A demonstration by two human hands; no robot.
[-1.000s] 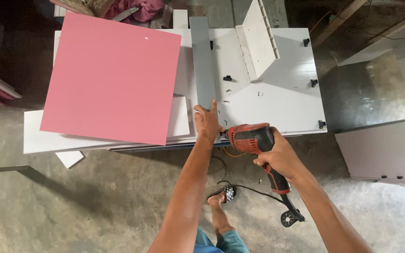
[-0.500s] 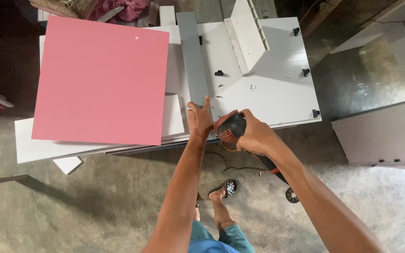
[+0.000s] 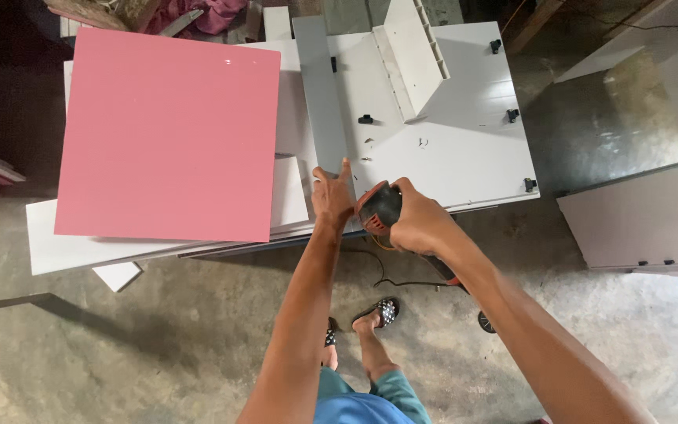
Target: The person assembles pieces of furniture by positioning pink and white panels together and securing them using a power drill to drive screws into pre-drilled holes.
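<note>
Head view: looking straight down at two bare arms over a stack of flat boards on a grey floor.
Left hand: the left hand [image 3: 331,196] lies flat with fingers spread a little, pressing on the near end of a long, thin, pale grey strip of board [image 3: 322,118].
Right hand: the right hand [image 3: 417,224] is wrapped tight around a red and black power drill [image 3: 378,208]. The drill sits at the near edge of the boards, just beside the left hand. Its tip is hidden, so I cannot tell what it touches.
Cord: a thin black cord [image 3: 402,279] hangs from the drill down to the floor, near the feet in dark spotted sandals [image 3: 382,312].
White board: a big, smooth, white flat panel [image 3: 464,149] with small black clips [image 3: 366,119] and tiny crumbs of dust on it. A ridged white block [image 3: 413,55] stands on it.
Pink board: a shiny, smooth, square pink panel [image 3: 170,133] lies on top of more white boards, well apart from the drill.
Floor: rough, stained grey concrete floor [image 3: 119,353].
What could go wrong: the left fingers are very close to the drill. If the drill slips on the smooth board, it could hurt them. The strip could slide if the hand lets up. The loose cord could catch a foot.
</note>
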